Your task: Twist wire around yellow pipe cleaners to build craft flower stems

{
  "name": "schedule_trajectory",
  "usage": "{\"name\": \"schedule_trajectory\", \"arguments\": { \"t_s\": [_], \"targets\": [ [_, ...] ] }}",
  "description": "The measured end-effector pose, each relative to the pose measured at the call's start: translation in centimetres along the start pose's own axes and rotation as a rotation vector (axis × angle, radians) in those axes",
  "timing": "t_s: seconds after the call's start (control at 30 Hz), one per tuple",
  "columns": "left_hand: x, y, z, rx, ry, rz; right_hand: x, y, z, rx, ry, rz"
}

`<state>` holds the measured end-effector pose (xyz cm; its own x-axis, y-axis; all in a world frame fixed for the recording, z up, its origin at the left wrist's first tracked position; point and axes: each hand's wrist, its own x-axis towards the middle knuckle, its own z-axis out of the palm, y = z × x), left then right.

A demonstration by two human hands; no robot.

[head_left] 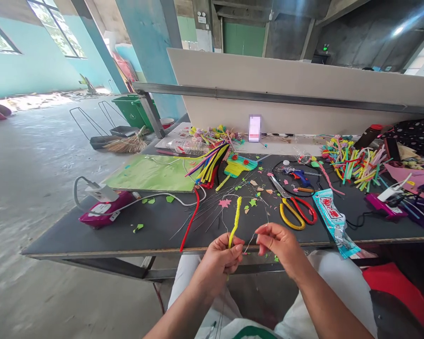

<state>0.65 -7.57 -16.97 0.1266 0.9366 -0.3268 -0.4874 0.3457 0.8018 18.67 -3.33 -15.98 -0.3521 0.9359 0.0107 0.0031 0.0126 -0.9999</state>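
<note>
My left hand [222, 256] is closed around the lower end of a yellow pipe cleaner [236, 216] that stands up from my fist over the near edge of the black table [102, 235]. My right hand [279, 242] is just to its right, fingers pinched on a thin silver wire [250, 241] that runs between the two hands. A red pipe cleaner [190, 221] lies on the table left of my hands, among loose thin wires. Red and yellow scissors [295, 209] lie to the right.
A bundle of coloured pipe cleaners [210, 165], a green sheet [151, 173], a blue glue gun [298, 176], a blue packet [334, 221], a magenta power strip [102, 212], a phone [254, 128] and a pile of cut pipe-cleaner pieces [353, 162] crowd the table. Paper scraps are scattered about.
</note>
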Motion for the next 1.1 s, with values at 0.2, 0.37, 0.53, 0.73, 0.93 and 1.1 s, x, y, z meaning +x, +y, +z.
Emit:
{"name": "schedule_trajectory", "arguments": {
  "t_s": [0.2, 0.37, 0.53, 0.73, 0.93, 1.1],
  "targets": [
    [-0.2, 0.1, -0.1, 0.017, 0.017, 0.018, 0.0, 0.1, -1.5, -0.457, 0.362, -0.514],
    [-0.3, -0.1, 0.2, 0.031, 0.008, 0.024, 0.3, 0.6, -1.0, -0.721, 0.258, -0.686],
    [-0.8, -0.3, 0.4, 0.042, 0.006, 0.024, 0.3, 1.2, -0.8, -0.784, 0.251, -0.724],
    [-0.9, 0.1, 0.5, 0.121, -0.063, 0.107, 0.4, 0.4, -1.6, -0.858, 0.306, -0.76],
    [0.5, 3.3, -1.0, 0.687, 0.233, 0.379, 2.3, -0.7, -2.5, -1.053, 0.377, -0.706],
    [1.7, 5.1, 1.5, 1.309, 0.335, 0.993, 3.5, -0.1, -2.7, -1.055, 0.405, -0.657]
  ]
}}
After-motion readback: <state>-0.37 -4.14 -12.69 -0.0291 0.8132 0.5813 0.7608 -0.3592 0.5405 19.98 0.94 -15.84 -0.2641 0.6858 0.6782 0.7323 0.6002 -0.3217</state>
